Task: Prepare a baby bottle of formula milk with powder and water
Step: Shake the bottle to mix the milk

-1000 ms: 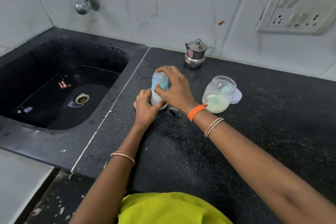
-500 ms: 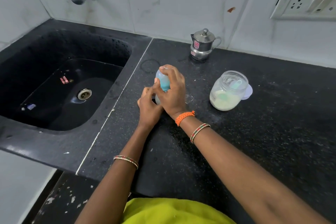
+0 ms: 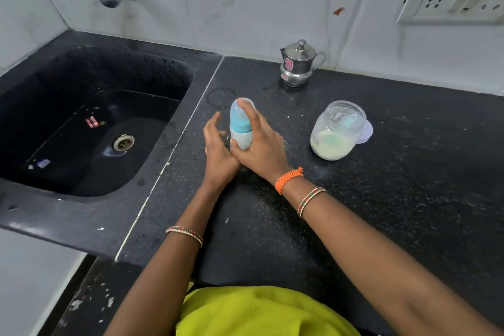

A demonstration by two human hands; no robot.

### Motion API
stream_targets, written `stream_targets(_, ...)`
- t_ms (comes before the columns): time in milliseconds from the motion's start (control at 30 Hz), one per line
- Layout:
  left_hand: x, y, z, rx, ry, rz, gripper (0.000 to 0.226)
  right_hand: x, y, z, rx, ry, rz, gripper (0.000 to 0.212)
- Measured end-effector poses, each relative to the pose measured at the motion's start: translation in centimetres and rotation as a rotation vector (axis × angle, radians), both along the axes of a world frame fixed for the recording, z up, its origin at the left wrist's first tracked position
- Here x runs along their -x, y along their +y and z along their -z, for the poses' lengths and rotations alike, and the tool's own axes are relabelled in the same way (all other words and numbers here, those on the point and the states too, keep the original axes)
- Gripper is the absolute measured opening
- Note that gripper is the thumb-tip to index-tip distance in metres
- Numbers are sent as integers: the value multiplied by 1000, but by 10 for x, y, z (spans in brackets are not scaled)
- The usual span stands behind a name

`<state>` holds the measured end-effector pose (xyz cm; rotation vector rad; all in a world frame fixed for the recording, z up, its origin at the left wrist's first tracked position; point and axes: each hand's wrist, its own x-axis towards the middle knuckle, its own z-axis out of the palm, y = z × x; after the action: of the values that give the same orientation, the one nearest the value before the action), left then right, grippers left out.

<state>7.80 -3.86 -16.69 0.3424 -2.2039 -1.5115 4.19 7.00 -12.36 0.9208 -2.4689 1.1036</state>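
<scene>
right hand (image 3: 261, 144) wrapped around upright baby bottle (image 3: 240, 128) on the black counter (image 3: 381, 199), forefinger over its cap. left hand (image 3: 218, 150) beside it, fingers spread, loose. powder jar (image 3: 336, 131) lettering unreadable; steel pot (image 3: 298, 64) red sticker illegible.

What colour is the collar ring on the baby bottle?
Teal-blue, on the baby bottle under its clear cap; clearest in the head view.
</scene>
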Motion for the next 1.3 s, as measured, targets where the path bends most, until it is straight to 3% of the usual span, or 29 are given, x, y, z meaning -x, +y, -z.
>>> stream_targets(100,-3,4,-2,86,-21,55,105,3,5,-9,-75,-75,-10,86)
stream_targets(167,-5,6,-5,105,-18,96,106,6,6,-13,-50,-136,-10,88)
stream_targets(267,-8,3,-9,-99,54,76,94,12,15,-42,107,-241,13,92)
stream_targets(333,-7,-2,-9,-188,63,9,84,20,28,-82,372,-207,5,95)
stream_targets(433,-6,0,-9,-152,3,-14,65,23,53,-156,1130,-76,11,98)
stream_targets(467,-5,0,-9,-131,-20,-12,62,20,58,-168,1238,-86,-23,101)
stream_targets(500,-5,0,-10,-124,-39,-14,59,10,59,-173,1176,-125,-92,103)
stream_targets(600,-2,2,-10,-183,27,46,51,-25,63,-157,566,-289,-471,98)
stream_targets(633,-3,2,-9,-173,30,58,50,-24,67,-153,575,-298,-484,94)
stream_targets(733,-1,2,-9,-62,-35,9,50,-2,78,-163,1105,-292,-218,94)
stream_targets(767,-2,2,-8,-69,-46,-4,47,1,83,-164,1131,-328,-208,98)
stream_targets(867,-7,2,2,39,-30,55,42,-12,91,-147,607,-424,-393,99)
stream_targets(900,-8,1,3,103,-36,78,42,-15,93,-144,595,-412,-387,97)
stream_targets(933,-7,3,6,129,-34,75,44,-7,95,-144,724,-397,-319,94)
stream_targets(1000,-5,7,-1,83,-36,39,42,9,104,-149,1187,-399,-93,91)
stream_targets(1033,-3,8,-7,40,-36,21,39,13,106,-147,1249,-394,-74,90)
stream_targets(1067,0,8,-10,4,-32,15,37,13,107,-146,1133,-413,-142,90)
stream_targets(1133,-1,7,-11,15,-51,27,36,4,112,-130,659,-464,-311,93)
stream_targets(1167,-3,9,-10,45,-54,33,35,1,119,-125,599,-472,-331,93)
stream_targets(1200,-6,9,-8,53,-50,30,34,3,125,-126,690,-481,-311,94)
stream_targets(1300,-3,11,-18,-106,-17,-18,28,28,135,-137,1261,-481,-119,100)
